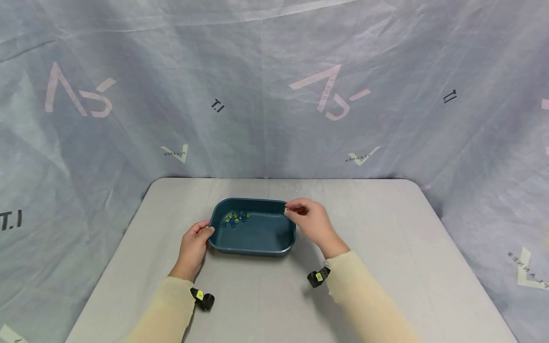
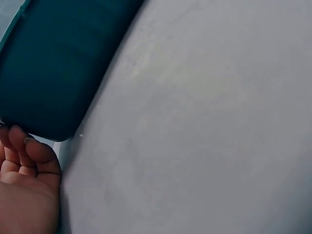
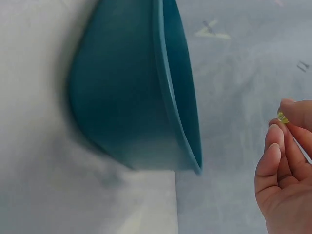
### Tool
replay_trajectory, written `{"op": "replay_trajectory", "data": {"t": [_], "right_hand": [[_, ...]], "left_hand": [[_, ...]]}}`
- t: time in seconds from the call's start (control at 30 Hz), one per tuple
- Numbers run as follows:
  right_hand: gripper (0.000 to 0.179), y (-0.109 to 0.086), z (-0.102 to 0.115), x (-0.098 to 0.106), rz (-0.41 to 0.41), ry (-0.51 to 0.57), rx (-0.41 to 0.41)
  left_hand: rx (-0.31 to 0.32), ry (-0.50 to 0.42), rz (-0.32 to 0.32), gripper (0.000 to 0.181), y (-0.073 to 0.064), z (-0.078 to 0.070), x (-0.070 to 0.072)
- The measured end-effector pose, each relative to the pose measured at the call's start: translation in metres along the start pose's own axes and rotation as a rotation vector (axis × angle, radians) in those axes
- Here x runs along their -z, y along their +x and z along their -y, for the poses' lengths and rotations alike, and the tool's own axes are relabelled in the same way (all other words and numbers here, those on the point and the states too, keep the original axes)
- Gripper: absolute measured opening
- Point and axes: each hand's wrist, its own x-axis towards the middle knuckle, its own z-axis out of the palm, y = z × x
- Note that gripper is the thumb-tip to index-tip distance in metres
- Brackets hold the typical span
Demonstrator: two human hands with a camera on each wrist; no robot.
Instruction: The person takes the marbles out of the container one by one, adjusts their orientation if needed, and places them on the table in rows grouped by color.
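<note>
A dark teal rectangular tub (image 1: 259, 237) with rounded corners stands on the table between both hands. Several small glass marbles (image 1: 235, 219), blue and yellow-green, lie in its back left part. At the tub's left end, my left hand (image 1: 191, 250) grips the rim with its thumb on top; the left wrist view shows its curled fingers (image 2: 43, 151) against the outside wall. Over the back right corner, my right hand (image 1: 314, 223) pinches one yellow-green glass marble (image 3: 282, 117) between thumb and forefinger, above rim height. Its other fingers curl loosely.
The table (image 1: 257, 300) has a pale grey cover and rounded far corners. Grey printed cloth (image 1: 261, 119) hangs behind it and at both sides. A small black camera sits on each wrist, the left one (image 1: 205, 301) and the right one (image 1: 317, 277).
</note>
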Motion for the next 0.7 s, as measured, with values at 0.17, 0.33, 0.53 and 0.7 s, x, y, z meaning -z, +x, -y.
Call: {"op": "replay_trajectory", "data": {"t": [0.17,0.33,0.53,0.7], "right_hand": [[0.019,0.002,-0.01,0.015,-0.059,-0.006,0.007],[0.019,0.004,-0.021,0.027,-0.093,-0.003,-0.008],[0.02,0.009,-0.031,0.029,-0.1,0.032,-0.022],[0.02,0.011,-0.044,0.025,-0.105,0.03,-0.032]], "left_hand": [[-0.004,-0.006,-0.001,0.038,0.0,0.001,0.0],[0.012,-0.005,-0.001,0.039,0.003,0.003,-0.001],[0.007,0.013,-0.002,0.039,0.005,0.004,0.0],[-0.002,0.018,0.0,0.039,0.001,0.003,0.0]]}}
